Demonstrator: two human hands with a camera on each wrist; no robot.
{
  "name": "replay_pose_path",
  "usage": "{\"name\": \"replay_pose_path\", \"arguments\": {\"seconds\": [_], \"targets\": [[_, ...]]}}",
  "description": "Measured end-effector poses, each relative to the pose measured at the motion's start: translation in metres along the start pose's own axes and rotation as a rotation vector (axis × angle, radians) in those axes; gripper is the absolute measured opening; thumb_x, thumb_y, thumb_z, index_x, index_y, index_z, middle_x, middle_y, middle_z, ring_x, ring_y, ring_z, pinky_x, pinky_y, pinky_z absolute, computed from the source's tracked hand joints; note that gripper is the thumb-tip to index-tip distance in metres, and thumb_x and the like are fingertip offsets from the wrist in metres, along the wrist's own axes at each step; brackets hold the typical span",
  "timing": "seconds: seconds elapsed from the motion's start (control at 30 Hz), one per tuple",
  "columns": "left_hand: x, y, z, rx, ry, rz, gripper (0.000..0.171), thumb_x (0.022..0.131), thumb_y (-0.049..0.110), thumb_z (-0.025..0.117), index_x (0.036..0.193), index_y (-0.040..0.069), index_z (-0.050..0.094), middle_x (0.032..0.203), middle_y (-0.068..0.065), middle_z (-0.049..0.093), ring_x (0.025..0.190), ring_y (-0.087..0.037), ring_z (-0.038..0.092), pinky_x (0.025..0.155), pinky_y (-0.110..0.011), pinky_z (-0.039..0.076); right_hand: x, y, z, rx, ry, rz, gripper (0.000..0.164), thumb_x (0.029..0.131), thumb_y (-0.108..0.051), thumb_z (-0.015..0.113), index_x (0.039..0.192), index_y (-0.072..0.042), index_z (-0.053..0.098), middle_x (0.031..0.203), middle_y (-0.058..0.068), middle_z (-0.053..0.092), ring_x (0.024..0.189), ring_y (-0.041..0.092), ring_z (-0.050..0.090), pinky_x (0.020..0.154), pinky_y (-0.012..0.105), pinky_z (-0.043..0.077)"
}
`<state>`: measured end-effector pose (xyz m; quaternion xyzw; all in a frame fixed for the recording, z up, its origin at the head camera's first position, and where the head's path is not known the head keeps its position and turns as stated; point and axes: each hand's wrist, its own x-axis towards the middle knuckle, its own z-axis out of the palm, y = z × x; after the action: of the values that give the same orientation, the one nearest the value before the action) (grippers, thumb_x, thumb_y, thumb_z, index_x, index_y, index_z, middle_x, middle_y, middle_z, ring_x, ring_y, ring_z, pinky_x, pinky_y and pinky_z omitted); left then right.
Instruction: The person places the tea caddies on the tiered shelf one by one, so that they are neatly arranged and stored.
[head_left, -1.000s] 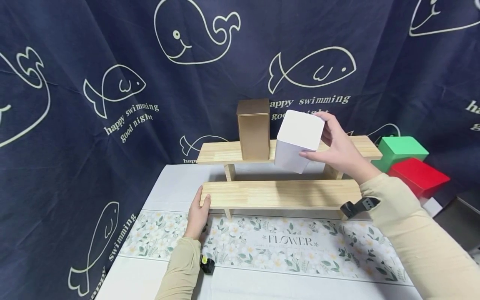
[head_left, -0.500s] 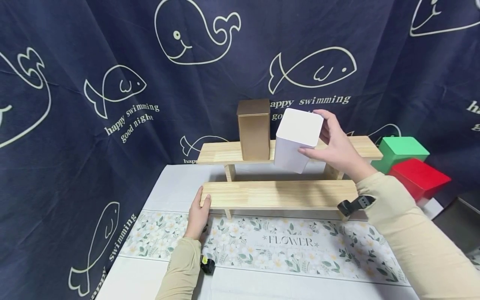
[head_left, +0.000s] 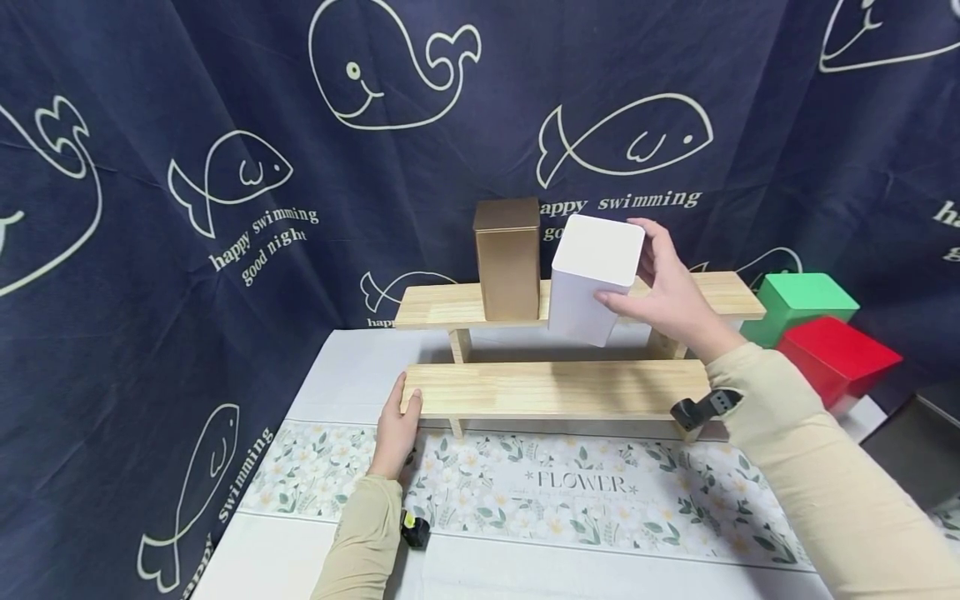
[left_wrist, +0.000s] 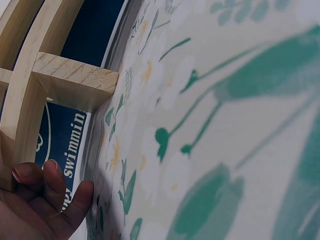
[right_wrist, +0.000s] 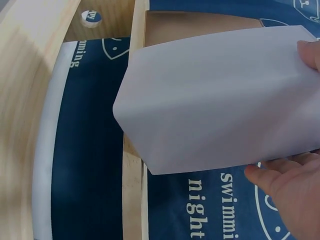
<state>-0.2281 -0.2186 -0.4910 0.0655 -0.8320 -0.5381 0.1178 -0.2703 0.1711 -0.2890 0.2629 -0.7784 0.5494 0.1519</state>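
Observation:
My right hand (head_left: 671, 292) grips a white rectangular box (head_left: 592, 267) between thumb and fingers. Tilted a little, the box overlaps the front edge of the upper tier of a two-tier wooden shelf (head_left: 525, 387) in the head view. The right wrist view shows the white box (right_wrist: 215, 105) large, its lower end at the tier's edge. A brown box with a lid (head_left: 512, 275) stands upright on that tier, left of the white one. My left hand (head_left: 393, 433) holds the left end of the lower tier; the left wrist view shows its fingers (left_wrist: 55, 180) curled by the board.
Right of the shelf stand a green box (head_left: 802, 300) and a red box (head_left: 836, 354), with a dark grey object (head_left: 918, 450) in front. A flower-print cloth (head_left: 600, 521) covers the table. Behind hangs a navy curtain (head_left: 465, 167) with whale and fish outlines.
My right hand has shifted slightly left with the white box, which stands a little more upright. The left hand has stayed at the shelf's end.

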Motion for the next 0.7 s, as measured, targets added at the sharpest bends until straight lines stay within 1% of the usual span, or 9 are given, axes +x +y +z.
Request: {"name": "replay_pose_path", "arguments": {"seconds": [0.03, 0.13, 0.33, 0.43, 0.53, 0.7], "targets": [[0.000, 0.000, 0.000, 0.002, 0.000, 0.000, 0.058, 0.104, 0.029, 0.046, 0.156, 0.014, 0.025, 0.157, -0.011, 0.029, 0.142, -0.028, 0.030, 0.114, -0.043, 0.030, 0.000, 0.000, 0.000, 0.004, 0.003, 0.002, 0.097, 0.073, 0.010, 0.077, 0.149, -0.009, 0.019, 0.138, 0.011, 0.043, 0.125, 0.013, 0.044, 0.113, 0.034, 0.032], [0.001, -0.001, 0.000, 0.005, 0.001, 0.003, 0.058, 0.104, 0.029, 0.046, 0.156, 0.013, 0.025, 0.157, -0.011, 0.029, 0.144, -0.027, 0.026, 0.117, -0.041, 0.022, 0.000, 0.001, 0.001, 0.016, 0.010, 0.010, 0.101, 0.072, 0.011, 0.079, 0.150, -0.011, 0.018, 0.140, 0.012, 0.042, 0.127, 0.015, 0.044, 0.113, 0.035, 0.032], [0.001, -0.003, 0.001, 0.003, 0.005, 0.017, 0.058, 0.104, 0.029, 0.047, 0.156, 0.012, 0.026, 0.157, -0.012, 0.030, 0.143, -0.028, 0.028, 0.116, -0.043, 0.025, 0.001, 0.005, 0.002, 0.025, 0.015, 0.031, 0.104, 0.072, 0.009, 0.080, 0.151, -0.017, 0.017, 0.143, 0.011, 0.040, 0.132, 0.019, 0.041, 0.114, 0.039, 0.032], [0.001, -0.004, 0.001, 0.001, 0.005, 0.020, 0.058, 0.104, 0.029, 0.047, 0.156, 0.013, 0.026, 0.157, -0.012, 0.030, 0.143, -0.028, 0.027, 0.117, -0.042, 0.025, 0.001, 0.008, 0.003, 0.039, 0.015, 0.024, 0.103, 0.073, 0.009, 0.080, 0.151, -0.017, 0.018, 0.144, 0.010, 0.040, 0.134, 0.019, 0.039, 0.114, 0.040, 0.031], [0.001, -0.004, 0.001, 0.004, 0.007, 0.018, 0.058, 0.104, 0.030, 0.047, 0.156, 0.013, 0.026, 0.157, -0.011, 0.031, 0.143, -0.027, 0.027, 0.116, -0.042, 0.025, 0.001, 0.011, 0.004, 0.046, 0.017, 0.020, 0.104, 0.073, 0.008, 0.080, 0.152, -0.017, 0.018, 0.144, 0.009, 0.040, 0.134, 0.020, 0.039, 0.113, 0.044, 0.032], [0.001, -0.004, 0.000, 0.002, 0.009, 0.023, 0.058, 0.103, 0.030, 0.048, 0.155, 0.014, 0.027, 0.156, -0.011, 0.031, 0.144, -0.027, 0.026, 0.117, -0.042, 0.023, 0.001, 0.015, 0.006, 0.038, 0.014, 0.050, 0.109, 0.074, 0.004, 0.081, 0.154, -0.026, 0.013, 0.145, 0.008, 0.040, 0.134, 0.025, 0.041, 0.110, 0.051, 0.034]]}}
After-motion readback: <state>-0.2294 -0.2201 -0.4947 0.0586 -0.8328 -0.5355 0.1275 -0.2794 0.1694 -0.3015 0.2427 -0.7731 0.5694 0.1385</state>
